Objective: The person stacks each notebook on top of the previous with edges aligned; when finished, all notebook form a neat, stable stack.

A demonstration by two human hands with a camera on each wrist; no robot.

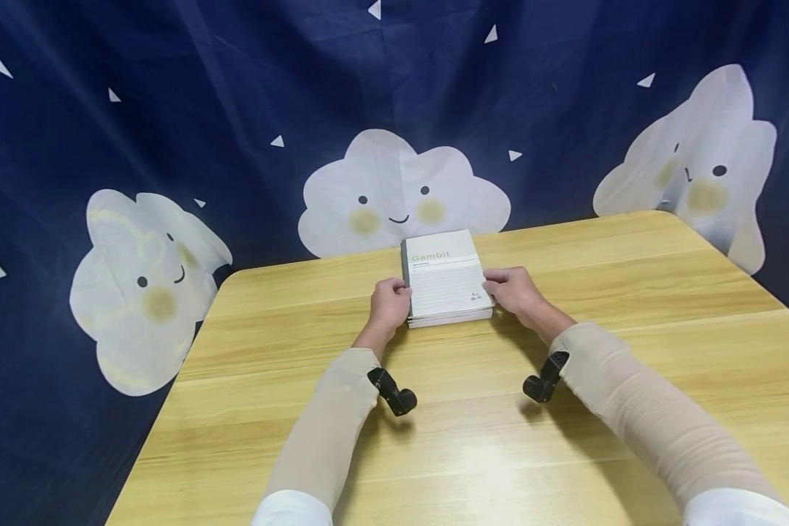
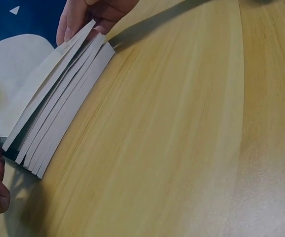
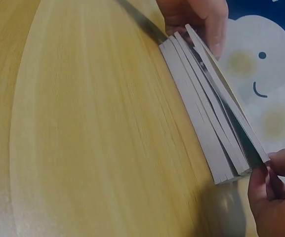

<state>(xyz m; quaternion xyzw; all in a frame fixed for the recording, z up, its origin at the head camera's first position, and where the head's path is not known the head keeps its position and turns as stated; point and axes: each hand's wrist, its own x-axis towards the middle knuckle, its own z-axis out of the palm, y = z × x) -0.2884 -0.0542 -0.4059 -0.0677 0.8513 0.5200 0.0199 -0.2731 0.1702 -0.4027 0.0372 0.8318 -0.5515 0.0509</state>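
Note:
A white notebook (image 1: 442,270) with "Gambit" on its cover and a dark spine tops a stack of notebooks (image 2: 65,116) near the table's far edge. My left hand (image 1: 389,303) pinches this top notebook at its spine side. On the opposite side, my right hand (image 1: 516,291) pinches its edge between thumb and fingers. Seen from the right wrist, the top notebook (image 3: 231,106) tilts up from the others, and a dark wedge-shaped gap shows beneath it. The lower notebooks lie flat, their page edges facing me.
The stack stands on a light wooden table (image 1: 447,438). Behind it hangs a dark blue curtain (image 1: 237,88) printed with smiling clouds and small white triangles. Black wrist cameras (image 1: 394,394) jut inward from both sleeves, above the tabletop.

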